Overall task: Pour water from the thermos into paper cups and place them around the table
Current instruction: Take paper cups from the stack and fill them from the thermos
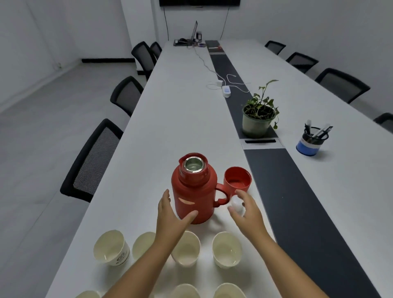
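Counter, long and white, is seen carrying an uncapped red thermos. Its base is touched by the left hand, fingers straight and spread. A white stopper, half hidden, is pinched by the right hand. Paper cups are cut off below.

A long white conference table is stretching to the far wall, a dark strip running along its middle. Black mesh chairs are lining both sides. White walls and a pale grey floor are enclosing the room, with a dark screen hanging at the far end.
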The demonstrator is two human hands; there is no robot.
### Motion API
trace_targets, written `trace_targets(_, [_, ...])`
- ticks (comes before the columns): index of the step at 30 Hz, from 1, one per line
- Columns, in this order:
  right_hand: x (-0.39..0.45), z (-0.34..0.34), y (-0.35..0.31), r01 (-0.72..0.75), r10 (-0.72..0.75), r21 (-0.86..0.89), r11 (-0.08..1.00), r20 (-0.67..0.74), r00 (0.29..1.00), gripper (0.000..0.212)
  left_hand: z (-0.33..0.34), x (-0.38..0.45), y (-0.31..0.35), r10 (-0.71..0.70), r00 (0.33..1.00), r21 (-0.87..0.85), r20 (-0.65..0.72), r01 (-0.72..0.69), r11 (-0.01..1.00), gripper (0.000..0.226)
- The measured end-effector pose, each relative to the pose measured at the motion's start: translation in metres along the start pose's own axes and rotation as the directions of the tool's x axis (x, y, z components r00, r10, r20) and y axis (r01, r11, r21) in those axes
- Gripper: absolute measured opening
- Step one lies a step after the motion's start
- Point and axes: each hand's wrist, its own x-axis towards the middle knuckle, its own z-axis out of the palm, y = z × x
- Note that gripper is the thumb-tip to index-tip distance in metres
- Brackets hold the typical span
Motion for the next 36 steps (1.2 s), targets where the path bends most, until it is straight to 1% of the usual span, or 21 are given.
trace_targets(2, [0.022, 0.009, -0.004, 0.0, 0.001, -0.008, 1.0, 0.018, 1.0, 0.048, 0.001, 0.021, -0.003, -0.015, 1.0, -0.005, 0.022, 0.015, 1.0, 0.105])
trace_targets(3, [0.032, 0.015, -0.004, -0.009, 0.01, -0.015, 1.0, 0.042, 0.999, 0.044, 0.001, 0.032, -0.006, -0.012, 0.999, -0.004, 0.042, 0.012, 1.0, 0.106])
trace_targets(5, [0.048, 0.025, -0.003, -0.055, 0.054, 0.015, 0.998, 0.085, 0.995, 0.023, 0.0, 0.048, -0.009, 0.035, 0.993, -0.026, 0.11, -0.032, 0.999, 0.104])
trace_targets(6, [0.053, 0.029, -0.003, -0.102, 0.098, 0.047, 0.994, 0.087, 0.991, 0.018, 0.0, 0.053, -0.008, 0.069, 0.987, -0.065, 0.147, -0.06, 0.996, 0.1])
trace_targets(9, [0.064, 0.041, 0.0, -0.225, 0.226, 0.115, 0.967, 0.007, 0.974, 0.033, 0.002, 0.063, -0.004, 0.133, 0.97, -0.179, 0.203, -0.097, 0.979, 0.091])
trace_targets(11, [0.064, 0.046, -0.002, -0.238, 0.244, 0.142, 0.961, -0.03, 0.969, 0.036, 0.002, 0.066, -0.008, 0.142, 0.968, -0.219, 0.208, -0.095, 0.971, 0.093])
trace_targets(13, [0.064, 0.049, -0.006, -0.219, 0.23, 0.166, 0.962, -0.047, 0.972, 0.037, -0.002, 0.07, -0.011, 0.151, 0.964, -0.244, 0.217, -0.096, 0.965, 0.093])
trace_targets(16, [0.062, 0.044, -0.018, -0.156, 0.173, 0.171, 0.973, -0.089, 0.981, 0.037, -0.012, 0.071, -0.005, 0.187, 0.953, -0.263, 0.237, -0.122, 0.957, 0.094])
trace_targets(20, [0.052, 0.028, -0.047, -0.053, 0.083, 0.187, 0.981, -0.156, 0.984, 0.038, -0.029, 0.062, 0.019, 0.276, 0.941, -0.281, 0.195, -0.216, 0.935, 0.095])
trace_targets(22, [0.043, 0.015, -0.063, 0.009, 0.028, 0.195, 0.981, -0.186, 0.982, 0.03, -0.038, 0.052, 0.035, 0.329, 0.931, -0.296, 0.16, -0.273, 0.915, 0.095])
trace_targets(25, [0.022, -0.012, -0.093, 0.135, -0.082, 0.211, 0.968, -0.245, 0.966, 0.009, -0.046, 0.03, 0.059, 0.395, 0.913, -0.327, 0.101, -0.345, 0.88, 0.095])
trace_targets(27, [0.004, -0.033, -0.11, 0.223, -0.161, 0.209, 0.952, -0.278, 0.947, 0.006, -0.047, 0.012, 0.073, 0.416, 0.907, -0.367, 0.072, -0.364, 0.856, 0.091])
trace_targets(30, [-0.025, -0.065, -0.129, 0.317, -0.27, 0.176, 0.932, -0.244, 0.931, 0.006, -0.042, -0.017, 0.085, 0.405, 0.91, -0.433, 0.084, -0.333, 0.838, 0.081])
trace_targets(31, [-0.035, -0.074, -0.131, 0.326, -0.287, 0.162, 0.931, -0.226, 0.931, 0.007, -0.039, -0.028, 0.087, 0.393, 0.913, -0.444, 0.109, -0.309, 0.841, 0.079])
trace_targets(34, [-0.066, -0.097, -0.125, 0.333, -0.313, 0.063, 0.941, -0.212, 0.926, 0.027, -0.024, -0.062, 0.083, 0.347, 0.921, -0.469, 0.175, -0.232, 0.852, 0.076])
trace_targets(36, [-0.088, -0.109, -0.117, 0.32, -0.312, 0.004, 0.947, -0.213, 0.926, 0.029, -0.011, -0.085, 0.078, 0.319, 0.925, -0.485, 0.209, -0.185, 0.855, 0.078])
